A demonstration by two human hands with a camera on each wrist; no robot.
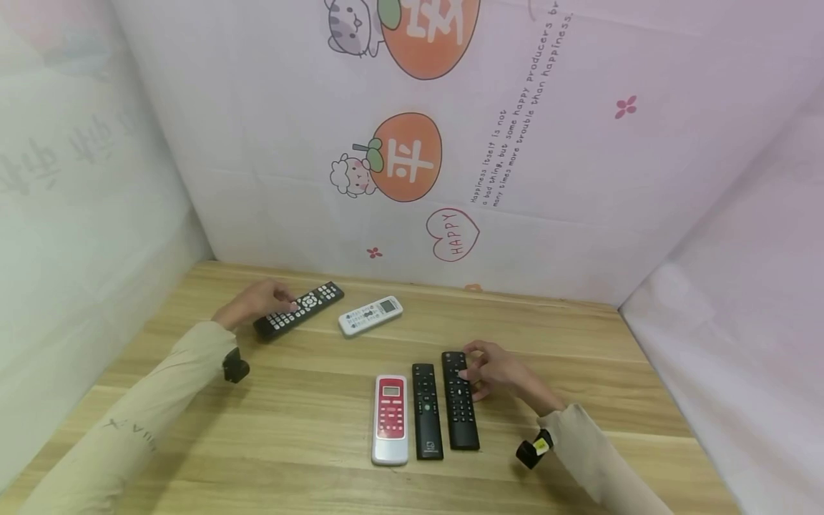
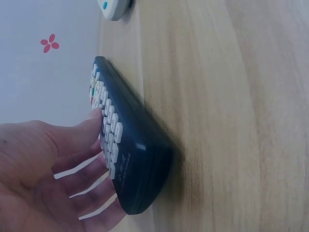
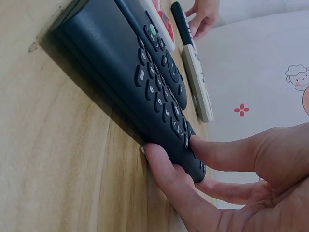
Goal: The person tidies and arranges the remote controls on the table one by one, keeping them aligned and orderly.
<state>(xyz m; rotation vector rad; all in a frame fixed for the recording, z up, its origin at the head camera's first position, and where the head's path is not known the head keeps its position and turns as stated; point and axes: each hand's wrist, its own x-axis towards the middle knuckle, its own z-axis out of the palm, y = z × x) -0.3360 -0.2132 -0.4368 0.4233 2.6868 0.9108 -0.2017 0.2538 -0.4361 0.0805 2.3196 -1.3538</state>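
Observation:
At the back left, my left hand (image 1: 260,299) grips a black remote control (image 1: 307,303) with white buttons. Its thumb lies on the keys, and the other fingers reach past the far edge, partly hidden, in the left wrist view. My right hand (image 1: 498,368) holds the upper end of another black remote control (image 1: 461,411), the rightmost of three in a row. In the right wrist view the thumb is on that remote's button face, with a finger (image 3: 161,166) against its side. Left of it lie a slimmer black remote (image 1: 428,422) and a red and white remote (image 1: 390,422).
A white remote (image 1: 370,316) with a small screen lies near the back edge, right of the left hand's remote. The wooden table (image 1: 290,436) meets printed white cloth (image 1: 547,236) at the back, with cloth on both sides too.

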